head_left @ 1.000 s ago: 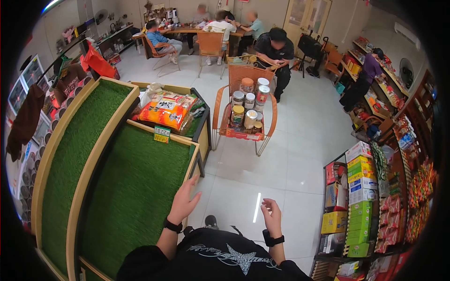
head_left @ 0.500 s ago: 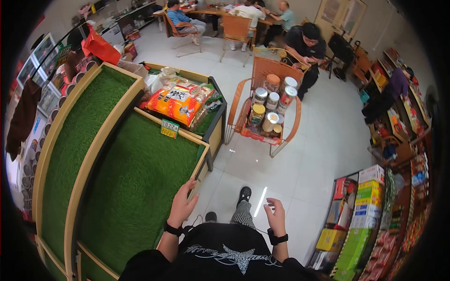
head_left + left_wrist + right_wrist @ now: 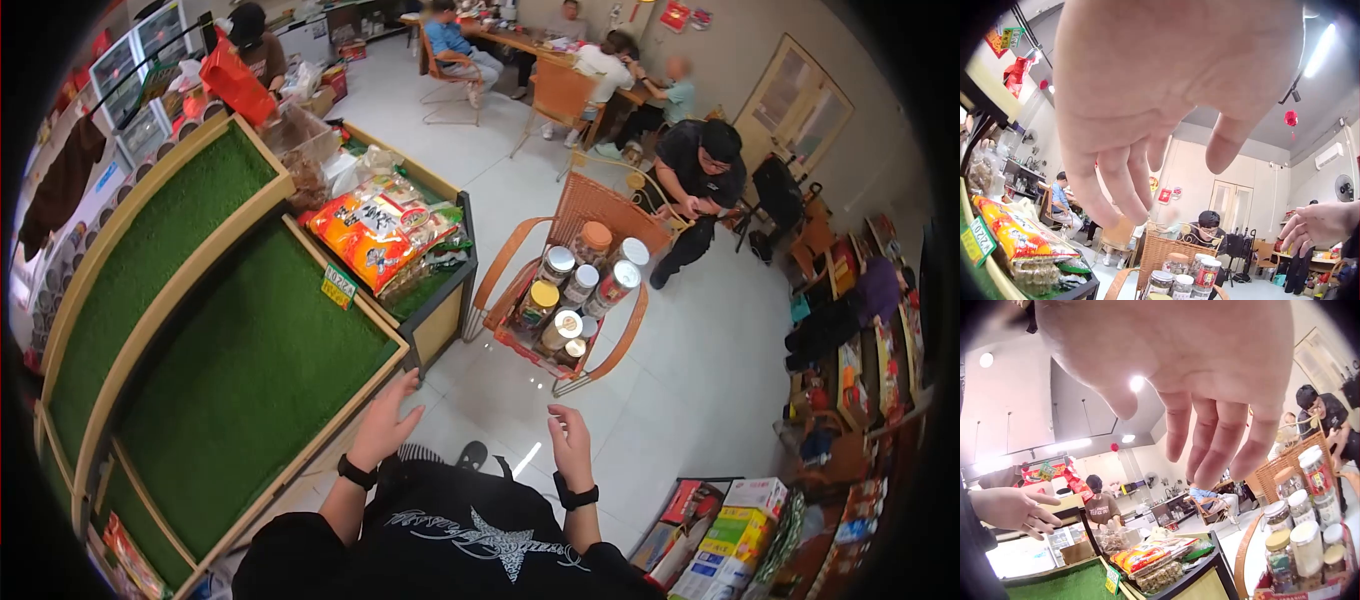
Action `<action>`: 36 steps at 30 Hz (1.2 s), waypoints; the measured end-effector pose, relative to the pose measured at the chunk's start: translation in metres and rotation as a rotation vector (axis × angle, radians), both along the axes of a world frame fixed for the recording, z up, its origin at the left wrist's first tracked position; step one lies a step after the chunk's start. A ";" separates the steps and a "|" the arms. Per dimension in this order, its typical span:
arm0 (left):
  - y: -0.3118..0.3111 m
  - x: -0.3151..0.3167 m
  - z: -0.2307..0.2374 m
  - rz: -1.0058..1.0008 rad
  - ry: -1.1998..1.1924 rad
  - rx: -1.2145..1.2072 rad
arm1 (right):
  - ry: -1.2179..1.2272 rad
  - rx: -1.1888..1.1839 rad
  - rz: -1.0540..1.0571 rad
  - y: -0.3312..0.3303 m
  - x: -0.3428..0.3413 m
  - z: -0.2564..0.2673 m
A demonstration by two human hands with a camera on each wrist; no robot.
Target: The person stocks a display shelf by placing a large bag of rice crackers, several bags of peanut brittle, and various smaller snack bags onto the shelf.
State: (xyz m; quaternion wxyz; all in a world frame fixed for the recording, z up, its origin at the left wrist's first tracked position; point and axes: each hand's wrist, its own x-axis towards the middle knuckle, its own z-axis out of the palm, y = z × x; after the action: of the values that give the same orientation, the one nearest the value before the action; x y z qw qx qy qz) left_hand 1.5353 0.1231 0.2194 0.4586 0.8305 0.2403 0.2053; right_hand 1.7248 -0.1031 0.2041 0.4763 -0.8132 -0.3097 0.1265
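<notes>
Pale glossy floor tiles [image 3: 640, 390] stretch across the shop in my head feed. Closest to the 2 hands I watch is a slanted display stand of green artificial turf with pale wooden edging [image 3: 240, 380]. Beside its corner, the left hand [image 3: 385, 420] is empty, fingers extended; the right hand [image 3: 570, 445], also empty with loose fingers, hangs over the floor. Ahead, lidded jars [image 3: 580, 290] crowd an orange-brown wicker armchair [image 3: 602, 208]. An orange-and-white plastic bag [image 3: 370, 232] lies beyond the stand. Farther back, I see people around a long wooden table [image 3: 525, 45].

The green price tag [image 3: 338, 286] on the wooden rim [image 3: 380, 320] shows "220".
</notes>
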 end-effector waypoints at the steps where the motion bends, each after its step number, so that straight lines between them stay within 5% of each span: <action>1: -0.006 0.003 -0.001 0.012 0.034 -0.008 | 0.015 -0.010 0.017 -0.001 0.005 -0.006; 6: -0.007 0.022 0.000 0.058 0.135 -0.021 | 0.322 0.154 -0.013 0.024 0.027 -0.024; 10: 0.010 0.036 0.005 0.104 0.111 -0.010 | 0.297 0.064 0.217 0.056 0.040 -0.008; 28: 0.176 0.074 0.021 0.367 0.093 -0.028 | 0.392 0.168 0.225 0.225 0.148 -0.011; 36: 0.228 0.081 -0.001 0.591 0.008 -0.103 | 0.523 0.075 0.448 0.322 0.167 -0.018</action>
State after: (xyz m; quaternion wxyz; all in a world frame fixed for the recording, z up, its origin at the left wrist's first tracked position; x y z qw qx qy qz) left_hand 1.6164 0.3507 0.2187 0.4193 0.7012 0.4835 0.3142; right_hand 1.8917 0.2186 0.1862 0.5297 -0.6469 -0.3522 0.4206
